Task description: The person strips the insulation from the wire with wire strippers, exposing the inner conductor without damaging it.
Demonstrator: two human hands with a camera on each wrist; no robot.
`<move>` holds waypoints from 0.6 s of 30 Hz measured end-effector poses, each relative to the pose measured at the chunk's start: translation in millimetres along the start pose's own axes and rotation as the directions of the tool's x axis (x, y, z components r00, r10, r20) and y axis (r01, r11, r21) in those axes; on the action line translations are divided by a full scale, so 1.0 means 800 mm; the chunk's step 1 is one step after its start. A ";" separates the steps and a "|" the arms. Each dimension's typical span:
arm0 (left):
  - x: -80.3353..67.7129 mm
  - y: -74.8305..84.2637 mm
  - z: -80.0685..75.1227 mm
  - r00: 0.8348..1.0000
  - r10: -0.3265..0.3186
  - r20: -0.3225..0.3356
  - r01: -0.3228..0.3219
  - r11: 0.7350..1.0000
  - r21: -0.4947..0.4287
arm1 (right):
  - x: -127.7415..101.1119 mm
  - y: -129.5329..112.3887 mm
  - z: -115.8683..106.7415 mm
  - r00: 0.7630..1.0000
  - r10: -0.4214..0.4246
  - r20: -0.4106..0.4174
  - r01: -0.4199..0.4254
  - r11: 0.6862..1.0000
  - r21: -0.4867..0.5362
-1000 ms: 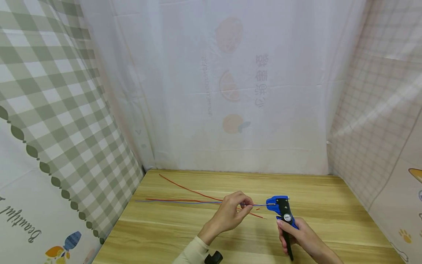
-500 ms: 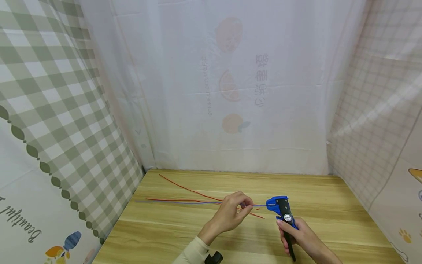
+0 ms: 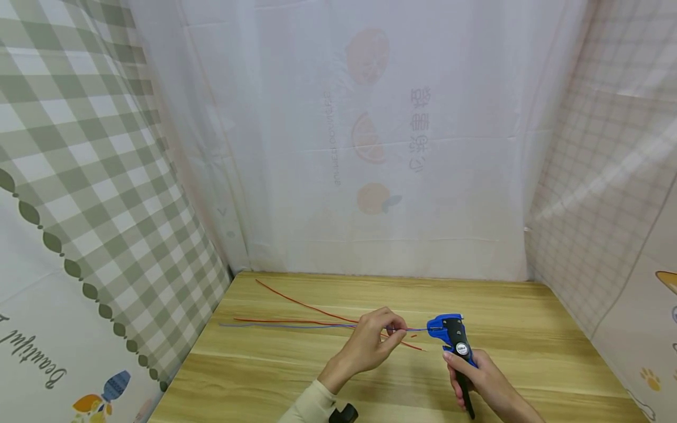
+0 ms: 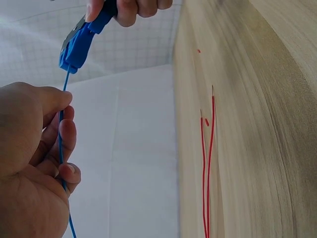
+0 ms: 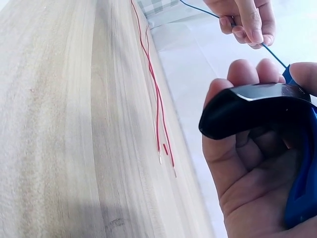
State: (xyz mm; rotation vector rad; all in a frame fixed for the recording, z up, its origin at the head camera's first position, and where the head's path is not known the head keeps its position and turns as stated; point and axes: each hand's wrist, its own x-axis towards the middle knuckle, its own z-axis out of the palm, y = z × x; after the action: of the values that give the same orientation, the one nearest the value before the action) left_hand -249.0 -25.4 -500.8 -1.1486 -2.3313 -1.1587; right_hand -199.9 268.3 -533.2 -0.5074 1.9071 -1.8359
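Above the table [image 3: 529, 329], the right hand [image 3: 483, 379] grips the stripper [image 3: 449, 335], whose blue head takes the end of the blue wire [image 3: 296, 325] pinched by the left hand [image 3: 370, 343], beside two red wires [image 3: 296, 305] lying flat.

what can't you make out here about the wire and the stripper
- Blue wire end: hidden inside the wire stripper head in the head and left wrist views.
- Stripper cutting parts: too small in the head view, cut off by the edge in the right wrist view.
- Stripper handles: covered by the right hand.
- Left hand pinch: wire there too thin in the head view.
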 end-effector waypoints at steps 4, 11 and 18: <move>0.001 -0.001 0.001 1.000 0.003 -0.005 -0.003 1.000 0.004 | 0.000 0.001 0.002 1.000 0.006 -0.018 -0.006 1.000 0.010; 0.000 0.000 0.002 1.000 0.000 -0.008 0.000 1.000 0.007 | 0.000 0.001 0.005 0.999 0.016 -0.050 -0.016 1.000 0.005; 0.000 -0.001 0.003 1.000 0.016 -0.025 -0.015 1.000 0.026 | 0.000 0.000 0.010 0.997 0.013 -0.081 -0.013 1.000 0.001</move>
State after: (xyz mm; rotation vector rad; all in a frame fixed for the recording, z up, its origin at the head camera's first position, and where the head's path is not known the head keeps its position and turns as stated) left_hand -249.3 -23.6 -502.9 -1.1347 -2.3080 -1.1273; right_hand -195.6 261.7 -533.3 -0.4260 1.9577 -1.8751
